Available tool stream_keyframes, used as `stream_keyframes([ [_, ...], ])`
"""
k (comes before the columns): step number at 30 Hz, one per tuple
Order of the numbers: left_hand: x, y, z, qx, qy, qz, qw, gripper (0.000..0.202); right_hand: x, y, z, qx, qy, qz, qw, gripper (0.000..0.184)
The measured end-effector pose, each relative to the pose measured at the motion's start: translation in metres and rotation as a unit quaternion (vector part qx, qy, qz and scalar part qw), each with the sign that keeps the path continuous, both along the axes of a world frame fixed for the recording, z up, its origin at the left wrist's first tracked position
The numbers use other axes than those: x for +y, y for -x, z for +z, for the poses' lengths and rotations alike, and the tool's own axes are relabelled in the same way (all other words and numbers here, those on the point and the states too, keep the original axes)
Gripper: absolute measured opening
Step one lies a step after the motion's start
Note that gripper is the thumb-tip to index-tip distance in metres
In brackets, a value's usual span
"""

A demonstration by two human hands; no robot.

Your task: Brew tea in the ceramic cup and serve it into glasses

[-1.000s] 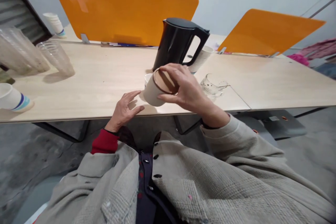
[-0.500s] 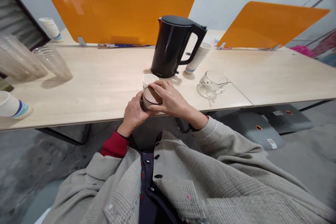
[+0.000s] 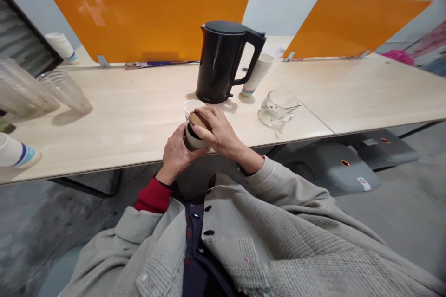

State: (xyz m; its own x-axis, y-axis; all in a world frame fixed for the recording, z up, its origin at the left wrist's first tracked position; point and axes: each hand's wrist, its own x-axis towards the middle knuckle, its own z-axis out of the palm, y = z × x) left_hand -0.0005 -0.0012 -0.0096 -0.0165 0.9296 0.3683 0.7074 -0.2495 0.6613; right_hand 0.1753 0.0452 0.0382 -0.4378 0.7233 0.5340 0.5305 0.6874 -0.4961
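My left hand (image 3: 177,154) is wrapped round a small pale jar (image 3: 197,142) at the table's front edge. Pinched in my right hand (image 3: 222,133) is a round wooden lid (image 3: 200,120), tilted up off the jar. The jar's dark inside shows below the lid; its contents I cannot make out. Just behind the jar stands a white paper cup (image 3: 193,106), partly covered by my right fingers. A black electric kettle (image 3: 219,65) stands behind that cup. To the right is a clear glass cup (image 3: 277,107) with a thin stick-like thing in it.
A stack of paper cups (image 3: 258,74) stands by the kettle's handle. On the left are clear plastic cups (image 3: 68,90), a lying paper cup (image 3: 16,151) and another paper cup stack (image 3: 62,48). Orange dividers (image 3: 146,18) line the back. Grey stools (image 3: 341,167) are under the table (image 3: 114,134).
My right hand has raised the lid, which lay flat on the jar, so the jar's dark opening now shows. My left hand keeps its hold. The view has shifted slightly.
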Motion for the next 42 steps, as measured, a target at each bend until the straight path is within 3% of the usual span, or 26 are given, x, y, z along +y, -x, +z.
stream_keyframes([
  [4, -0.002, -0.001, 0.003, -0.005, 0.002, 0.004, 1.000, 0.094, 0.008, -0.015, 0.003, 0.134, -0.015, -0.012, 0.991, 0.061],
  [7, -0.002, 0.000, 0.004, -0.005, 0.005, 0.006, 1.000, 0.094, 0.022, -0.042, -0.003, 0.176, -0.055, -0.084, 0.979, 0.063],
  [10, -0.003, 0.001, 0.004, 0.003, 0.007, 0.010, 1.000, 0.095, 0.039, -0.071, -0.021, 0.104, -0.067, -0.173, 0.977, 0.062],
  [13, -0.003, 0.002, 0.004, 0.011, 0.002, 0.014, 1.000, 0.095, 0.050, -0.088, -0.045, -0.025, -0.006, -0.242, 0.970, 0.058],
  [16, -0.002, 0.003, 0.004, 0.012, -0.004, 0.019, 1.000, 0.094, 0.051, -0.092, -0.064, -0.114, 0.051, -0.257, 0.958, 0.063],
  [19, -0.002, 0.004, 0.003, 0.009, -0.002, 0.019, 1.000, 0.093, 0.044, -0.095, -0.071, -0.113, 0.041, -0.249, 0.961, 0.068],
  [23, -0.002, 0.007, 0.000, 0.012, -0.002, 0.027, 1.000, 0.096, 0.025, -0.119, -0.061, 0.027, -0.030, -0.290, 0.956, 0.063],
  [26, -0.001, 0.008, -0.001, 0.016, -0.001, 0.029, 0.999, 0.097, 0.015, -0.156, -0.046, 0.133, -0.071, -0.380, 0.913, 0.059],
  [29, -0.001, 0.008, -0.001, 0.024, 0.001, 0.033, 0.999, 0.096, 0.021, -0.194, -0.033, 0.151, -0.092, -0.460, 0.870, 0.057],
  [32, -0.001, 0.008, -0.001, 0.030, 0.001, 0.040, 0.999, 0.096, 0.040, -0.219, -0.028, 0.121, -0.072, -0.487, 0.862, 0.046],
  [36, -0.001, 0.010, -0.004, 0.024, -0.013, 0.033, 0.999, 0.093, 0.061, -0.222, -0.028, 0.102, -0.049, -0.463, 0.879, 0.022],
  [42, 0.000, 0.012, -0.009, 0.023, -0.026, 0.029, 0.999, 0.094, 0.056, -0.214, -0.019, 0.171, -0.073, -0.446, 0.876, 0.024],
])
